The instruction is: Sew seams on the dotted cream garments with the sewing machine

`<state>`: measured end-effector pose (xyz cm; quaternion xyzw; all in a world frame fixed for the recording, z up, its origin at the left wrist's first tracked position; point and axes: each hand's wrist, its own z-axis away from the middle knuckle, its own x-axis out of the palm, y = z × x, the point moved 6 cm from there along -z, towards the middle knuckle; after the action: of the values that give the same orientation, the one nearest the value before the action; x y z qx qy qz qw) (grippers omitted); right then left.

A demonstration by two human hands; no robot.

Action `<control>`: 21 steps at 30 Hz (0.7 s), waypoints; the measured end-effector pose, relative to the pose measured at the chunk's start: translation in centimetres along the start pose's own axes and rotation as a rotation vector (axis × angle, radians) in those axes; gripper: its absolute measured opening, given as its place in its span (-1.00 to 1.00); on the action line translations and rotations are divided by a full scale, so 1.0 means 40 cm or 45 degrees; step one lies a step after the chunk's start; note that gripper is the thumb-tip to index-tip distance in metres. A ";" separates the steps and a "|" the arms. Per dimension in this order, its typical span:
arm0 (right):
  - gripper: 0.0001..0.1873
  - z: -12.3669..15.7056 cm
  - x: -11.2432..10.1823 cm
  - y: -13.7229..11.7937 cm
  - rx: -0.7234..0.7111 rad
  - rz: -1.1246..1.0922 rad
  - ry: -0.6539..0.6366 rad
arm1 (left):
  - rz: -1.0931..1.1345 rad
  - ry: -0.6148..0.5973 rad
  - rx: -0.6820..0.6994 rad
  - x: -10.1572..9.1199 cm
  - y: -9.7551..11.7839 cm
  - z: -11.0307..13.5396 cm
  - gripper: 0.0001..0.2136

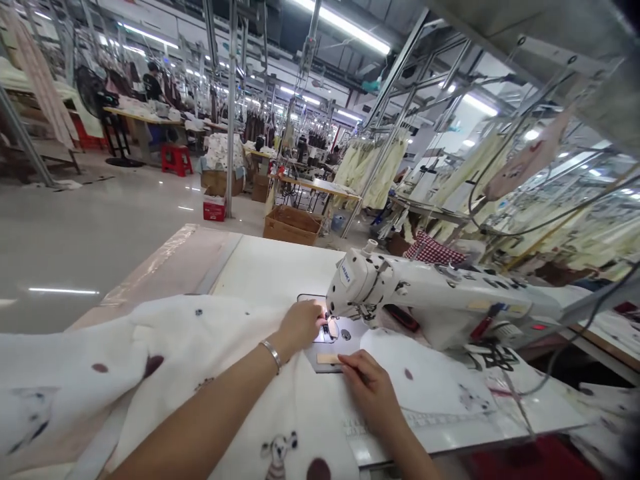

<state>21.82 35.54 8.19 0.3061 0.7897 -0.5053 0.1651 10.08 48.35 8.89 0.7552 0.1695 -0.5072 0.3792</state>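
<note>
White cloth [200, 360] is spread over the surface [270, 267], with its edge at the sewing machine [430, 293] needle. Left hand [300, 327] is on the cloth there, fingers curled; can't tell if they pinch it. Right hand [373, 393] presses flat, fingers together, just beside a tan strip [327, 358]. The machine head crowds the left hand.

White fabric [190, 347] wearing maroon dots
It is showing maroon spots and a grey striped cartoon dog on white; the sewing machine [425, 293] is gleaming cream with a blue label; a checked cloth [433, 252] is showing red and white.
</note>
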 end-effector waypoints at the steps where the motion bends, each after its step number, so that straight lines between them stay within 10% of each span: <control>1: -0.77 -0.001 0.000 0.001 -0.002 0.003 0.002 | -0.015 -0.007 0.016 -0.006 0.007 0.008 -0.86; 9: -0.67 -0.016 0.006 0.006 -0.091 0.071 0.003 | -0.164 -0.243 0.326 -0.013 0.101 0.117 -0.87; 14: -0.52 -0.017 0.012 -0.050 -0.494 0.308 -0.154 | -0.133 -0.326 0.533 -0.006 0.239 0.217 -0.87; 17: -0.62 0.014 -0.002 -0.065 -0.674 0.342 -0.254 | 0.145 -0.149 0.699 -0.041 0.306 0.260 -0.90; 21: -0.65 0.090 -0.062 -0.025 -0.573 0.364 -0.221 | 0.285 0.321 0.738 -0.076 0.256 0.215 -0.84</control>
<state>22.85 31.20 8.71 0.3255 0.8138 -0.3132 0.3656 9.86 35.63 14.01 0.9024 -0.0201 -0.3920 0.1778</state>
